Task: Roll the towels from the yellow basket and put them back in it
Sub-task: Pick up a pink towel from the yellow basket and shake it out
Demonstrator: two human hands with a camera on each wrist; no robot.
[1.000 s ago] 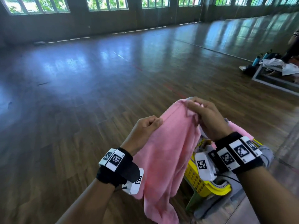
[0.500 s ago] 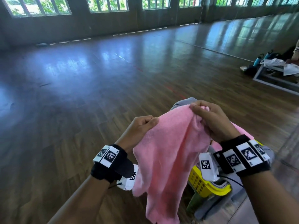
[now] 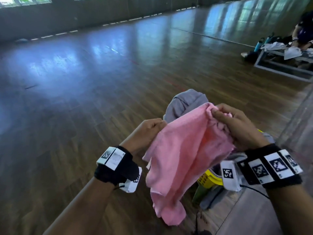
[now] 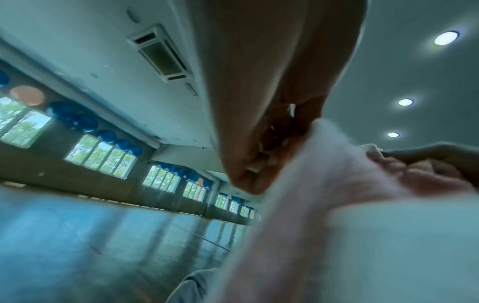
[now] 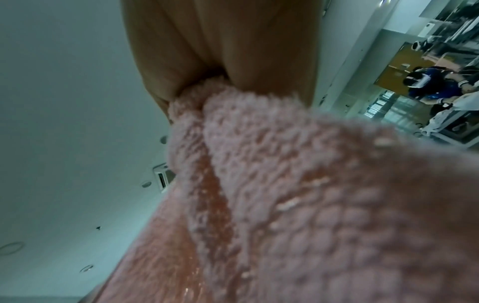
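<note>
A pink towel (image 3: 183, 155) hangs in the air between both hands, above the yellow basket (image 3: 209, 179). My left hand (image 3: 149, 131) pinches its top left edge with curled fingers. My right hand (image 3: 232, 122) grips the bunched top right corner. In the left wrist view the left hand (image 4: 261, 155) pinches the pink towel (image 4: 324, 184), with the right hand (image 4: 425, 164) beyond. The right wrist view is filled by the pink towel (image 5: 298, 194) clamped in the right hand (image 5: 223, 67). A grey towel (image 3: 183, 103) shows behind the pink one. Most of the basket is hidden.
A wide wooden floor (image 3: 84, 99) stretches ahead and to the left. At the far right stands a low bench (image 3: 284, 63) with bottles and cloths, and a person (image 3: 303, 29) sits behind it. Grey cloth (image 3: 211, 197) lies under the basket.
Both hands have come lower and a little apart, spreading the towel's top edge. The grey towel behind it has come into sight.
</note>
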